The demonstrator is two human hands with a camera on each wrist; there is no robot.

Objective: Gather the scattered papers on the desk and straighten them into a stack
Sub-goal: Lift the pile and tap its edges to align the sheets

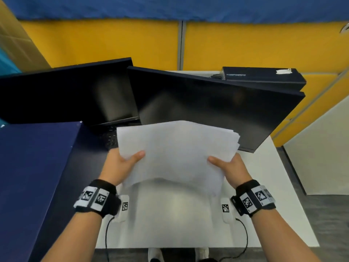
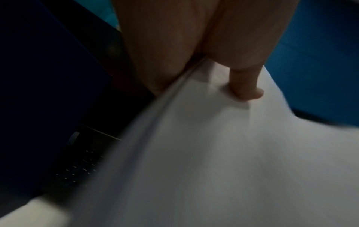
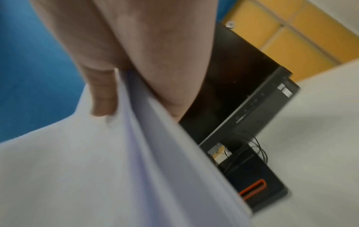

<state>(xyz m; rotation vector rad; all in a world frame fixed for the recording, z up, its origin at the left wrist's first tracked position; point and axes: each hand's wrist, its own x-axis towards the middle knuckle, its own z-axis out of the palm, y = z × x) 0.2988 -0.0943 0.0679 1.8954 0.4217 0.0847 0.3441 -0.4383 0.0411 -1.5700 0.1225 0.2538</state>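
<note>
Pinching the papers (image 1: 175, 154) by their side edges, thumbs on top, my left hand (image 1: 120, 165) and right hand (image 1: 230, 167) hold them above the desk (image 1: 273, 205); I'd loosen slightly, stand them upright and tap.

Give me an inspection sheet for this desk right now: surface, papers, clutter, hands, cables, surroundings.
Surface: white desk, bare in front of the person.
Job's things: papers gathered in one bundle, lifted off the desk, far edges still fanned unevenly.
Clutter: two dark monitors; black computer box; keyboard, partly hidden; dark blue panel.
Grippers: left hand and right hand each grip a side of the bundle, thumbs on top.
Cables: black wrist cables; others behind the monitors.
Surroundings: yellow partition, grey floor.
</note>
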